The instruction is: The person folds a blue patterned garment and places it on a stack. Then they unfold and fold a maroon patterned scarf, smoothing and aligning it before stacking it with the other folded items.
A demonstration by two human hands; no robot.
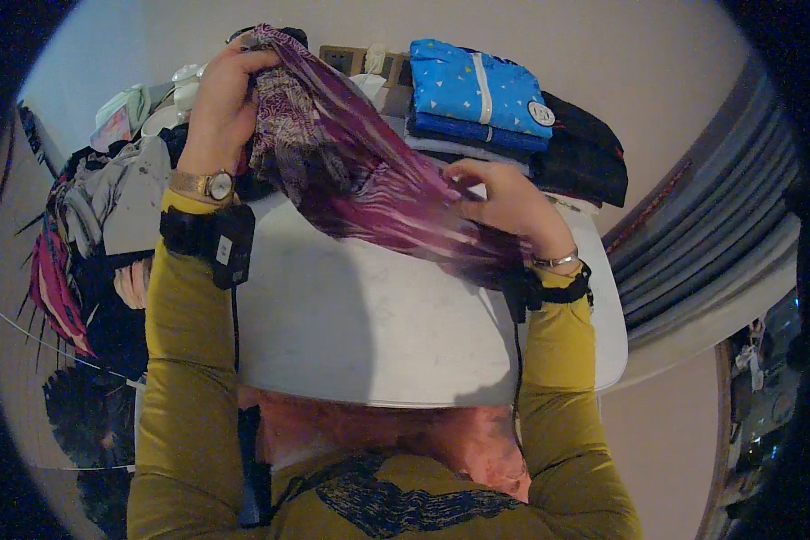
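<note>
Left hand [223, 101] fingers pinch purple cloth [362, 173]; right hand [518, 202] fingers curl at it, can't tell if pinching. Pull taut above counter [423, 333], 2 hands level.

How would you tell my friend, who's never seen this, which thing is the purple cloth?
Start at the white table in the middle, then look above its far half. There the purple cloth slants down from the left hand, which holds its upper end, toward the right hand. Unlike the neatly folded blue bundle beyond it, it hangs loose, with pale streaks.
</note>
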